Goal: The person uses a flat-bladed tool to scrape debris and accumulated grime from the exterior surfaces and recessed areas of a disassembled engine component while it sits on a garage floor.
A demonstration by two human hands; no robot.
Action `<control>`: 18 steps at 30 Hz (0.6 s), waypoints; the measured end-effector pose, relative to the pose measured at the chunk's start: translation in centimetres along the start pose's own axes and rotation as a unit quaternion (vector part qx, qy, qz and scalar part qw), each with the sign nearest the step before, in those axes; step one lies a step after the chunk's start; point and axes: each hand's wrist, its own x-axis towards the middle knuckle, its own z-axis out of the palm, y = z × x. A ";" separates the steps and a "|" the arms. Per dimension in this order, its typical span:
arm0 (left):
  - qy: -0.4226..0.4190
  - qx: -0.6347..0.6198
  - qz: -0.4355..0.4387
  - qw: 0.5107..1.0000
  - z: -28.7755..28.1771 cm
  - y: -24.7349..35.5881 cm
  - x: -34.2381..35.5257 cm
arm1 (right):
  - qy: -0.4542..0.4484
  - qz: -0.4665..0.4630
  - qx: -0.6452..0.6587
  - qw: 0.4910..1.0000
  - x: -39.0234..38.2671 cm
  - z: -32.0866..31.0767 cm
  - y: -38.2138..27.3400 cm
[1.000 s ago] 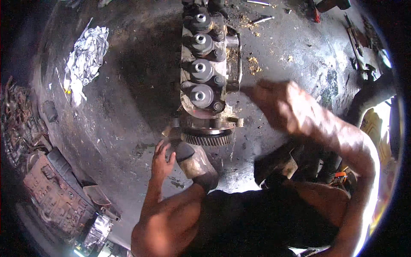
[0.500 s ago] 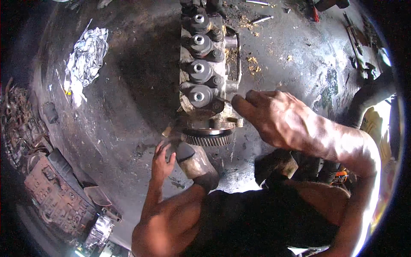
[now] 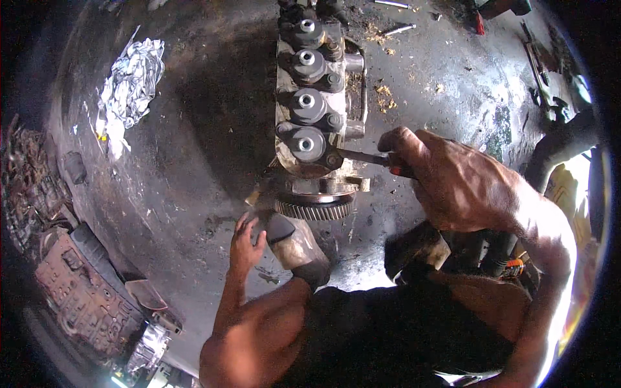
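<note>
A slim dark metal bar (image 3: 362,156) is gripped in the right hand's (image 3: 462,181) curled fingers, pointed at the grey, four-capped metal engine part (image 3: 309,108), while the left hand (image 3: 244,249) is held loosely spread, empty.

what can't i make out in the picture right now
Tool: in the head view, its handle is mostly hidden by the right hand; its tip is too small to tell whether it touches the metal unit.
Metal unit: far end cut off by the head view's top edge.
Rusty metal pile: left side lost in the head view's dark rim.
</note>
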 end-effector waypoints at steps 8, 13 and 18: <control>0.005 -0.007 -0.004 1.000 0.2 -0.8 -0.4 | 0.058 -0.033 0.030 0.997 -0.8 2.9 1.2; -0.014 -0.008 -0.017 1.000 -0.2 -0.5 -0.3 | 0.070 -0.112 -0.210 0.969 -2.4 4.2 5.0; -0.007 -0.003 -0.021 1.000 0.4 -0.7 -0.1 | 0.029 -0.010 0.001 1.000 -1.2 2.8 3.8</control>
